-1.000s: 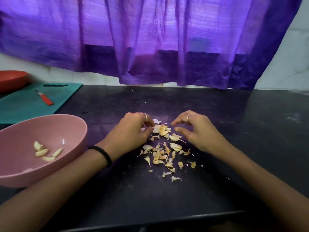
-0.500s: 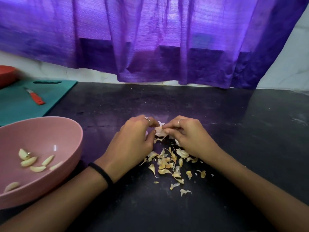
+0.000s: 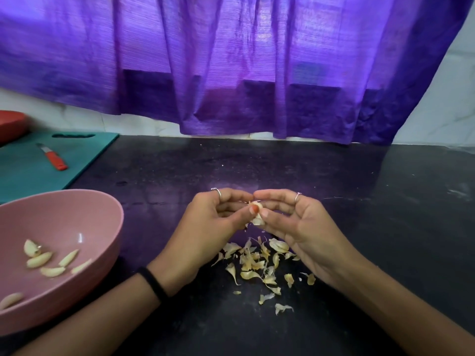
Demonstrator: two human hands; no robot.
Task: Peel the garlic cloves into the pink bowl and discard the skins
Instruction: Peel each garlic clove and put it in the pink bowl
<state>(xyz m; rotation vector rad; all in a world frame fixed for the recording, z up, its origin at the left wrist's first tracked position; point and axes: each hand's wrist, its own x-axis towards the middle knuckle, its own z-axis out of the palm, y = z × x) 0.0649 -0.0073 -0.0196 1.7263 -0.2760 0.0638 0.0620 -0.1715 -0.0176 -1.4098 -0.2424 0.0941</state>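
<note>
A: Where is the garlic clove [image 3: 257, 213]?

B: At the centre of the frame, raised off the dark worktop [image 3: 359, 201], held between both hands. The left hand [image 3: 205, 227] pinches it from the left, thumb laid against its side. The right hand [image 3: 303, 227] pinches it from the right, thumb low on the clove, fingers [image 3: 272, 197] curled over its top.

A: So both sets of fingers are clamped on it?

B: Yes, the fingertips of the two hands nearly meet above the clove. Each hand wears a thin ring, and a black band [image 3: 153, 281] sits on the left wrist.

A: And the skins?

B: A loose scatter of garlic skins [image 3: 259, 265] lies on the worktop just below the hands, in the lower centre of the frame, some flakes trailing further down.

A: The bowl?

B: The pink bowl [image 3: 102, 209] stands at the lower left of the frame, well apart from the hands. Several peeled cloves [image 3: 51, 262] lie inside it, most in a cluster, one alone near the left edge of the frame.

A: Anything else?

B: A teal cutting board [image 3: 25, 173] at the middle left carries a small knife with a red handle [image 3: 52, 158]. A red bowl [image 3: 11, 124] is cut off by the left edge above it. A purple curtain [image 3: 231, 60] fills the top of the frame.
</note>
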